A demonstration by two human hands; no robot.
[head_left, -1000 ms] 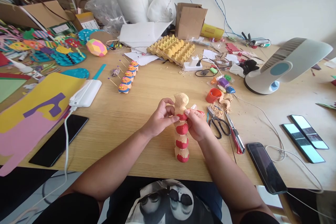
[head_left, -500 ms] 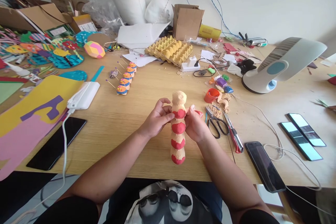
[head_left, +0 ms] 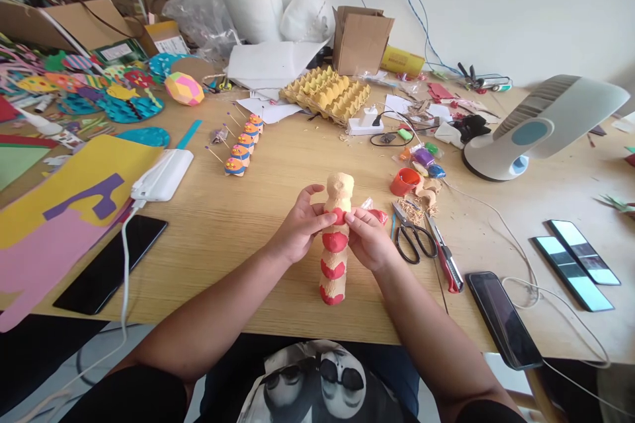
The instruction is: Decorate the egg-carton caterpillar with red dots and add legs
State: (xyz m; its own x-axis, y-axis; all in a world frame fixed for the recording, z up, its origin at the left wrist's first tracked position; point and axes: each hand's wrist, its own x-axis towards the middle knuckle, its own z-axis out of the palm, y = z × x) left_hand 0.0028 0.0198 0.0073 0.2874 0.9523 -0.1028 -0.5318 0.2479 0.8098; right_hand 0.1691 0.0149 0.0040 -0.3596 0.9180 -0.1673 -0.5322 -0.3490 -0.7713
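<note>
Between my hands is an egg-carton strip (head_left: 333, 258), a row of peach-coloured bumps with red patches, held above the table's near part. My left hand (head_left: 303, 225) grips its left side near the far end, thumb on a red patch. From the right, my right hand (head_left: 368, 234) holds the same strip, with its thumb pressed on that red patch. The farthest bump has no red on it. Beyond my right hand lies a small red packet (head_left: 380, 215), partly hidden. A finished-looking caterpillar (head_left: 243, 145), orange and blue with pins, stands farther back.
Scissors (head_left: 415, 238) and a red box cutter (head_left: 446, 259) lie right of my hands, beside a red cup (head_left: 405, 180). Phones (head_left: 503, 317) rest at both sides. A yellow egg tray (head_left: 325, 94) and a white fan-like device (head_left: 536, 125) stand farther back.
My right thumb has come down onto the red patch near the far end, opposite my left thumb. The strip's near end has shifted slightly left. The view has turned a little left.
</note>
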